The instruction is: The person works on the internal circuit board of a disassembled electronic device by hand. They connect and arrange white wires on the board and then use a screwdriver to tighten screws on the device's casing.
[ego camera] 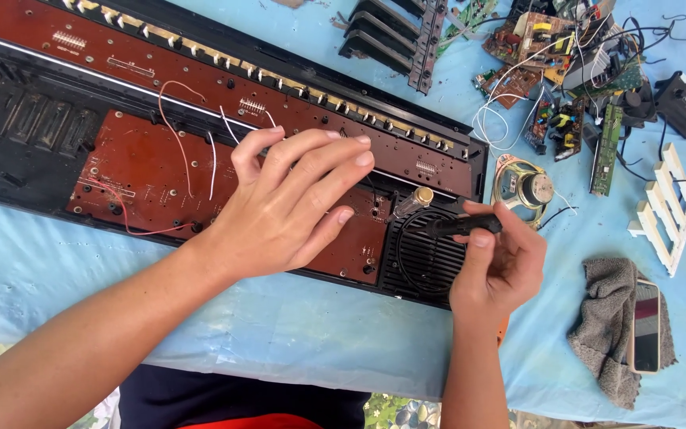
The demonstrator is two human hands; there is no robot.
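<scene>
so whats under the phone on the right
The phone lies on a crumpled grey cloth, which rests on the light blue table cover. How much cloth continues beneath the phone is hidden.

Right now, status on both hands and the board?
Left hand flat on the brown circuit board. Right hand holds a soldering iron, tip at the board's right end. Loose red and white wires lie on the board.
</scene>
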